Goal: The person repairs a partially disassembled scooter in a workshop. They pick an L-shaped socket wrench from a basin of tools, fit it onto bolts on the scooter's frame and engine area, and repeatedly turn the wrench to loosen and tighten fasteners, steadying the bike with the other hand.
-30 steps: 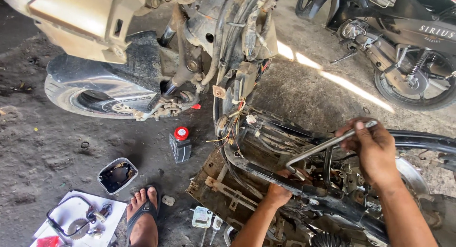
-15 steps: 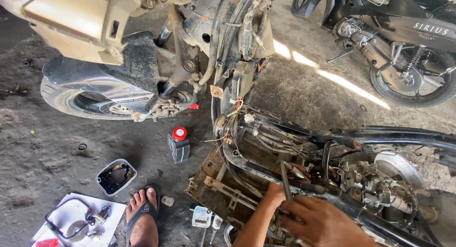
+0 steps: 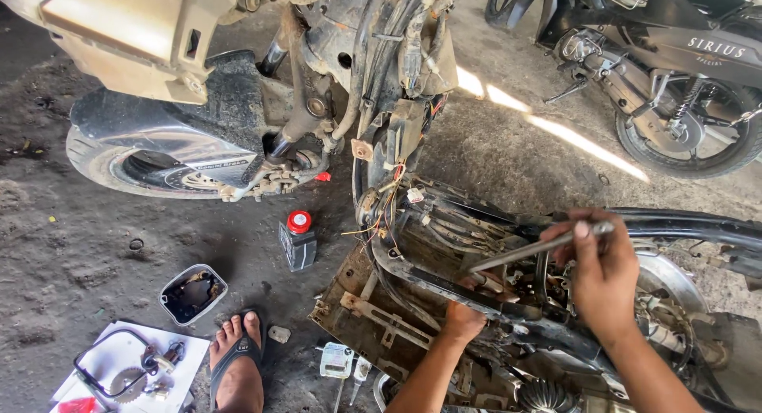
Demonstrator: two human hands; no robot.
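My right hand (image 3: 602, 274) grips the top end of a long metal tool (image 3: 530, 249) that slants down to the left into the stripped scooter frame (image 3: 444, 278). My left hand (image 3: 463, 321) reaches into the frame below the tool's lower tip, with its fingers hidden among the frame parts; what it holds cannot be seen. The scooter lies on its side, its front wheel (image 3: 151, 163) and fender at the upper left, loose wires showing at the steering head.
A small grey bottle with a red cap (image 3: 298, 240) stands on the dirt floor. A dark tray (image 3: 193, 293) and a white sheet with a sprocket and small parts (image 3: 127, 373) lie at lower left beside my sandalled foot (image 3: 238, 365). Another motorcycle (image 3: 659, 64) is parked top right.
My right hand dropped low by the left hand half a second ago, then rose back up to the right with the long tool. The left hand stayed in the frame.
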